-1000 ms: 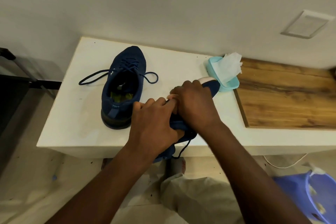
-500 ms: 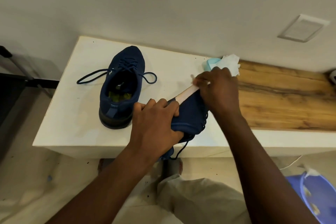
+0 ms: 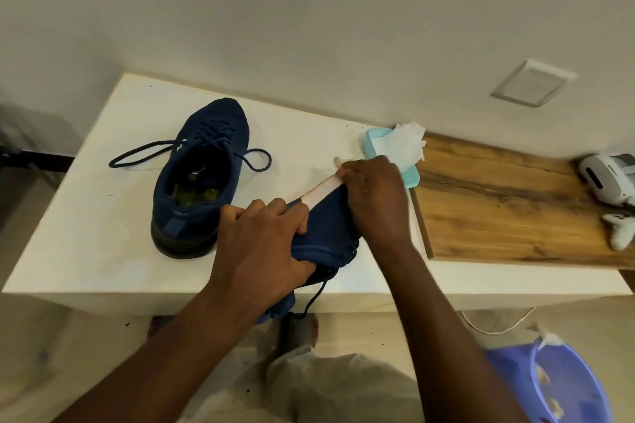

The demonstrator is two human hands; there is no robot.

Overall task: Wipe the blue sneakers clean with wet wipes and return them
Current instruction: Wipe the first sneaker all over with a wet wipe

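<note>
My left hand (image 3: 261,251) grips the shoe (image 3: 330,227) at the heel, fingers curled round the collar. This steadies it on its side, white sole edge up. My right hand (image 3: 374,203) curls over the toe, just beside the pack (image 3: 372,144), pinching a wipe (image 3: 338,160) against the sole edge. The second shoe (image 3: 202,175) stands well left of the pack.

A white bench (image 3: 86,233) with a wooden board (image 3: 498,203) stands against a plain pale wall (image 3: 309,10), above a beige floor (image 3: 68,354).
</note>
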